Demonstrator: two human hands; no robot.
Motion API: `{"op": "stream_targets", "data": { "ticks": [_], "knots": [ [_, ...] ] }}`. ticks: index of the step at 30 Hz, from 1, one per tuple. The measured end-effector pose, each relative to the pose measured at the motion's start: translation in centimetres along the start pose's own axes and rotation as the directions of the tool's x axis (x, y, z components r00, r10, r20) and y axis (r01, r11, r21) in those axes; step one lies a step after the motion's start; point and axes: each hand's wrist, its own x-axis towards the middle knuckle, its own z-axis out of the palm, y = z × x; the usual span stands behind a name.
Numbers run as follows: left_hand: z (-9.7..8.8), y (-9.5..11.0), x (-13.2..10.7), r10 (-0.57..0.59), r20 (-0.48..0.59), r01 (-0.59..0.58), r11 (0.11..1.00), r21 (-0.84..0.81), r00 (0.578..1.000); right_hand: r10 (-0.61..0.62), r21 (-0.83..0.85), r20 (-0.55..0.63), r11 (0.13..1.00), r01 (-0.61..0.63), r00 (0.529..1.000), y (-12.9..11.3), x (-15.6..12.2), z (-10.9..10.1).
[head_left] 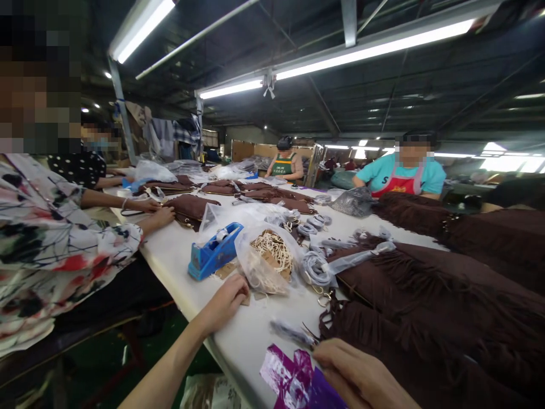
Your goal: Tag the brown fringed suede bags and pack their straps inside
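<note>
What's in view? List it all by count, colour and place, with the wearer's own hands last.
Table: one, white, centre
Tape dispenser: one, blue, table's left side
Clear bag: one, see-through, right of dispenser
Strings: many, off-white, inside clear bag
Coiled straps: several, grey, mid-table
Fringed goods: several, dark brown, right side
Zipped pouches: several, brown, farther along table
Purple wrapper: one, purple, near edge
Tube lights: several, white, overhead
Co-workers: at least four, varied clothing, around table
Left hand: one, bare, near dispenser
Right hand: one, bare, beside purple wrapper
</note>
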Motion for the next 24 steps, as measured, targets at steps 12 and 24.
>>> {"op": "stream_targets", "data": {
  "ticks": [12,24],
  "knots": [
    [0.9,-0.2,0.4,-0.087,-0.078,0.091,0.994,0.051,0.993,0.135,-0.071,0.059,0.989,-0.131,0.989,2.3,7.7,5.7],
    [0.8,-0.6,0.4,-0.104,-0.073,0.105,0.994,0.013,0.992,0.206,-0.503,0.100,0.854,-0.129,0.973,2.2,10.4,8.4]
  ]
}}
